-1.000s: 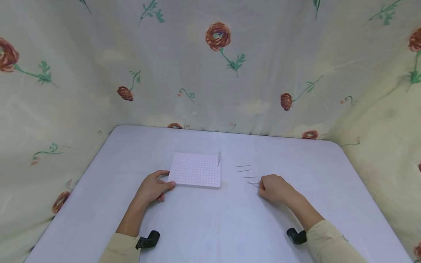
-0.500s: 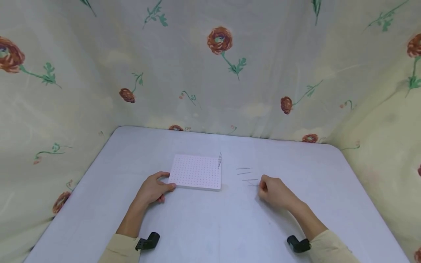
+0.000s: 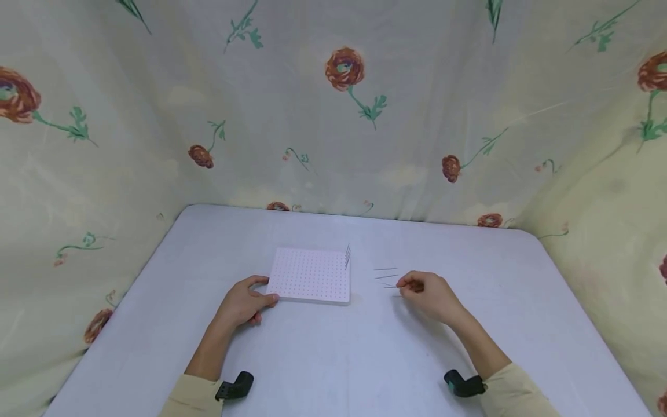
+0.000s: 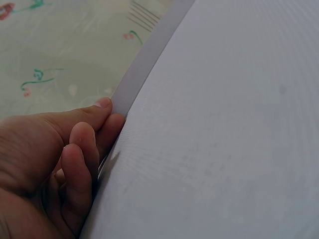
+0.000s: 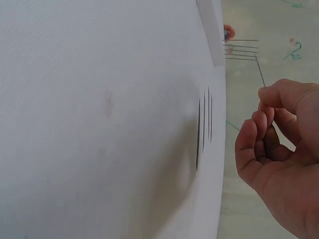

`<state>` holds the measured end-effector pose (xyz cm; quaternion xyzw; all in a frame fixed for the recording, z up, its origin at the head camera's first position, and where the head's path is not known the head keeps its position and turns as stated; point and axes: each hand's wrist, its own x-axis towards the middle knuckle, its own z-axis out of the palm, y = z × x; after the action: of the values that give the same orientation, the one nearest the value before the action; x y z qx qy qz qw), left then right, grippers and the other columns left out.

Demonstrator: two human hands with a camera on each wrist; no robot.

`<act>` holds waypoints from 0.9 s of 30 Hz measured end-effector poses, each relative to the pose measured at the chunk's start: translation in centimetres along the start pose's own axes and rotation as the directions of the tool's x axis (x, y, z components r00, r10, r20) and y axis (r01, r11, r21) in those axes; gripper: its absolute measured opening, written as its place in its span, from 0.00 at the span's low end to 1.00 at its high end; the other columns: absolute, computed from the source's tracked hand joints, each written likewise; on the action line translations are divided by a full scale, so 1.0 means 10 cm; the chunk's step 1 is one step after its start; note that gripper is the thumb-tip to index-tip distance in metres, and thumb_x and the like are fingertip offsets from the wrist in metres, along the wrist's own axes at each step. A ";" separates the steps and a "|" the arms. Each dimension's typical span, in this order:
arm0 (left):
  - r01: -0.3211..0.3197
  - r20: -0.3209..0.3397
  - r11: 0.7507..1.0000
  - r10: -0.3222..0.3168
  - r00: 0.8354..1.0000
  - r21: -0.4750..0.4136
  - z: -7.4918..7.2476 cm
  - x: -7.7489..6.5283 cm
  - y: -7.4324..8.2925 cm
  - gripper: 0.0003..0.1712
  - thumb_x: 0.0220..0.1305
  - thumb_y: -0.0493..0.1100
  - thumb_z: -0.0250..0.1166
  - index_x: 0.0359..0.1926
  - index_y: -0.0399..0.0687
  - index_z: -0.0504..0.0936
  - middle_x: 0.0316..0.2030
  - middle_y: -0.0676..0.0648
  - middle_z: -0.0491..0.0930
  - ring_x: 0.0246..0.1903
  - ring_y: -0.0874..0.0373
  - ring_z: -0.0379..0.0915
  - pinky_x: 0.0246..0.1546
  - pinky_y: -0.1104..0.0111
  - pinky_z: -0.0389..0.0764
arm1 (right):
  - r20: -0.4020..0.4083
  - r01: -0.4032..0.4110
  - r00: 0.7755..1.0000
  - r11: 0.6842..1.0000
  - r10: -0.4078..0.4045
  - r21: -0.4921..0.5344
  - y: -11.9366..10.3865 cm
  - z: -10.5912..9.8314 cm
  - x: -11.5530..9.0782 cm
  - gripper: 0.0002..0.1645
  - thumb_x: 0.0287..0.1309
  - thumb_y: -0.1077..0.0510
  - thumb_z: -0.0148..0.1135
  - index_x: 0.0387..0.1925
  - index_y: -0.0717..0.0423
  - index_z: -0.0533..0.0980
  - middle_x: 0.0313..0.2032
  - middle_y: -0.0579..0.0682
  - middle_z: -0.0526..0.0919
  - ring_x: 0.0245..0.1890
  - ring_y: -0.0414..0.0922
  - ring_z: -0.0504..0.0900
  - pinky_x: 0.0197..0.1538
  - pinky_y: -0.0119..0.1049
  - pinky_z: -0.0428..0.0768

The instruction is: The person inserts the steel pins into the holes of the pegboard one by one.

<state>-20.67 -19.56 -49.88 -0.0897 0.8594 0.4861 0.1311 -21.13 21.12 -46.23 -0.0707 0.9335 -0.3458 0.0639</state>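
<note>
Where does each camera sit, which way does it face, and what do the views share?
Head: on the head, facing forward and down at the pegboard, table and floral backdrop; left hand, right hand and sleeves show.
Left wrist: on that wrist, facing the pegboard's edge; the left hand shows, gripping it.
Right wrist: on that wrist, facing the pinched rod and lying rods; the right hand shows.
Head and right wrist share the lying rods and right hand.

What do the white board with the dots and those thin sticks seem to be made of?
The board looks like matte plastic: pale, evenly coloured and without glare, though painted wood is possible. The thin sticks are probably metal, being dark, straight and very slim; their finish is too small to tell.
</note>
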 end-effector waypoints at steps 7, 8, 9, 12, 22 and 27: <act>0.008 -0.002 1.000 -0.008 1.000 -0.004 -0.01 0.01 0.00 0.37 0.64 0.46 0.72 0.70 0.45 0.70 0.26 0.50 0.86 0.10 0.61 0.68 0.16 0.71 0.68 | -0.011 -0.034 0.999 0.993 0.035 0.111 -0.13 0.00 0.07 0.12 0.70 0.50 0.63 0.45 0.54 0.83 0.40 0.51 0.86 0.38 0.43 0.77 0.38 0.33 0.77; 0.009 -0.002 1.000 -0.009 1.000 -0.003 -0.01 0.02 0.01 0.37 0.64 0.46 0.72 0.71 0.45 0.70 0.26 0.50 0.86 0.10 0.61 0.68 0.16 0.71 0.68 | -0.016 -0.041 0.999 0.991 0.044 0.130 -0.15 0.00 0.08 0.13 0.70 0.50 0.63 0.45 0.54 0.83 0.39 0.52 0.85 0.38 0.44 0.77 0.38 0.33 0.77; 0.011 -0.002 1.000 -0.011 1.000 -0.002 -0.01 0.02 0.01 0.37 0.64 0.46 0.72 0.71 0.45 0.70 0.26 0.50 0.86 0.10 0.61 0.68 0.16 0.71 0.68 | -0.020 -0.049 0.998 0.988 0.053 0.150 -0.18 0.00 0.10 0.13 0.70 0.49 0.63 0.44 0.54 0.82 0.39 0.51 0.85 0.38 0.44 0.76 0.37 0.33 0.76; 0.015 -0.001 1.000 -0.015 1.000 0.002 -0.02 0.03 0.01 0.37 0.63 0.46 0.73 0.71 0.46 0.70 0.26 0.49 0.86 0.10 0.61 0.68 0.16 0.71 0.68 | -0.030 -0.055 0.998 0.976 0.063 0.212 -0.22 0.02 0.14 0.13 0.69 0.50 0.64 0.44 0.56 0.81 0.38 0.50 0.82 0.38 0.45 0.75 0.37 0.32 0.75; -0.001 0.003 1.000 0.001 1.000 0.000 0.02 -0.01 -0.03 0.36 0.63 0.46 0.73 0.70 0.46 0.71 0.26 0.50 0.87 0.10 0.61 0.68 0.16 0.72 0.68 | -0.058 -0.098 0.989 0.903 0.134 0.419 -0.26 0.15 0.22 0.15 0.67 0.53 0.67 0.47 0.59 0.80 0.45 0.57 0.88 0.46 0.54 0.85 0.50 0.39 0.84; -0.006 -0.007 1.000 0.006 1.000 0.005 0.00 0.01 -0.02 0.36 0.63 0.46 0.73 0.70 0.45 0.71 0.25 0.50 0.87 0.10 0.61 0.68 0.16 0.71 0.68 | -0.114 -0.082 0.984 0.915 0.137 0.396 -0.32 0.19 0.26 0.16 0.64 0.52 0.69 0.49 0.58 0.84 0.45 0.58 0.89 0.46 0.56 0.86 0.44 0.34 0.83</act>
<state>-20.69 -19.63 -50.06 -0.0884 0.8613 0.4839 0.1269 -23.05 17.03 -45.74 0.0202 0.8506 -0.5244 0.0307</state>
